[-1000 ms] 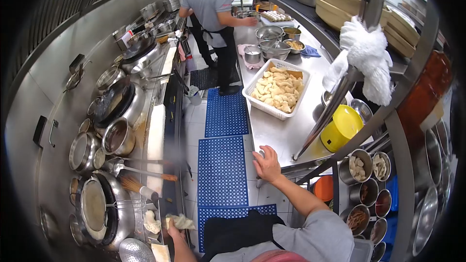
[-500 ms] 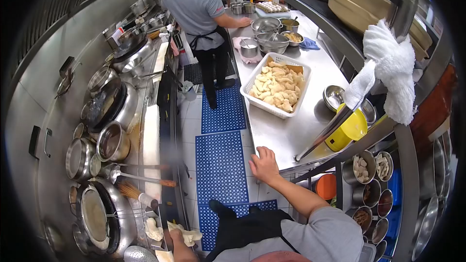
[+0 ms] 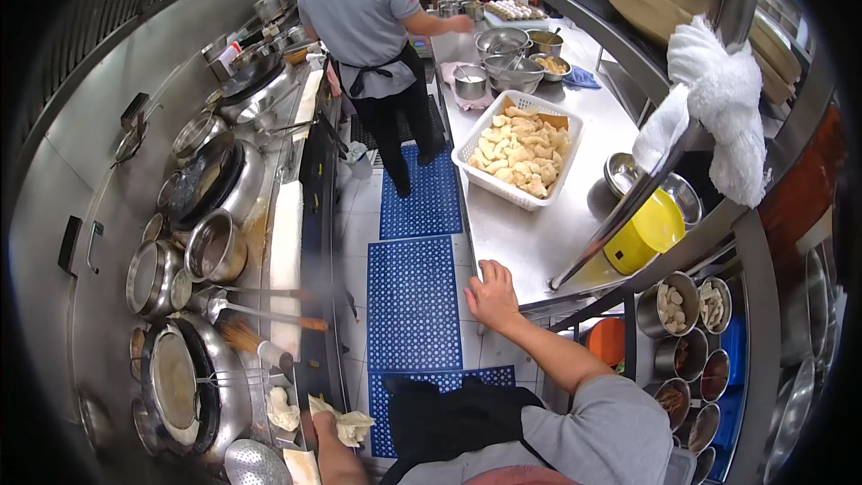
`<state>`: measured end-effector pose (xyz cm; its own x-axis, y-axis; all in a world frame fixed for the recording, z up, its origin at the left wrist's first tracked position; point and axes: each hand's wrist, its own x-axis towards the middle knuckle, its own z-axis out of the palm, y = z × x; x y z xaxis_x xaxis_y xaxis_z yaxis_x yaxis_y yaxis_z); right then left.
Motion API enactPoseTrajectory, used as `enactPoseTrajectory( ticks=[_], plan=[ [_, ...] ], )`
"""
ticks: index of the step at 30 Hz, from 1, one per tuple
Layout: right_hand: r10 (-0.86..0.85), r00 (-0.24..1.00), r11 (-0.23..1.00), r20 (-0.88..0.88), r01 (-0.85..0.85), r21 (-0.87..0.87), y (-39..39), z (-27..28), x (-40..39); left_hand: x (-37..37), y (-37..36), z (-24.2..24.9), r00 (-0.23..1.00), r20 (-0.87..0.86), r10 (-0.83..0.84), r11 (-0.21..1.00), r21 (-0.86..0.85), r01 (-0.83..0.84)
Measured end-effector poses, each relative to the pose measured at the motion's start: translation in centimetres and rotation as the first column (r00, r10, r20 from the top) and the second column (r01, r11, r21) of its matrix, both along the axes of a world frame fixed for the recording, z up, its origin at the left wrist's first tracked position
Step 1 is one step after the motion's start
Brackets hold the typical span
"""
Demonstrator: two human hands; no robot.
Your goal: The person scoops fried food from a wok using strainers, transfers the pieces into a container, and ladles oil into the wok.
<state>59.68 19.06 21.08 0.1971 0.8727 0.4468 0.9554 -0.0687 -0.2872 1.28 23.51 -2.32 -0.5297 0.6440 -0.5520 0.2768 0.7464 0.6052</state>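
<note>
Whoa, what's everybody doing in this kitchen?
The person wearing the camera has a crumpled pale cloth in the left hand, down low. The right hand is at the near corner of the steel table. A white basket of pale golden food pieces sits on that table, with no hand on it. Farther ahead, a co-worker stands beside the table, one arm reaching out toward it.

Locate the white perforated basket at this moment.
In the head view, the white perforated basket sits right of centre on the steel table, beyond the person's right hand and just this side of the steel bowls.
</note>
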Motion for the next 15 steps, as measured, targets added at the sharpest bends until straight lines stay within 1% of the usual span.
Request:
enactPoseTrajectory(
  ticks=[9,15],
  plan=[
    [-0.017,1.0,1.0,0.002,0.017,0.019,0.1,-0.2,0.0,1.1,0.0,1.5,0.995,0.1,0.029,0.995,0.097,-0.039],
    [0.003,1.0,1.0,0.003,-0.003,0.008,-0.3,-0.5,-0.3,1.4,-0.5,1.2,0.985,0.166,0.039,0.983,0.169,-0.067]
  ],
)
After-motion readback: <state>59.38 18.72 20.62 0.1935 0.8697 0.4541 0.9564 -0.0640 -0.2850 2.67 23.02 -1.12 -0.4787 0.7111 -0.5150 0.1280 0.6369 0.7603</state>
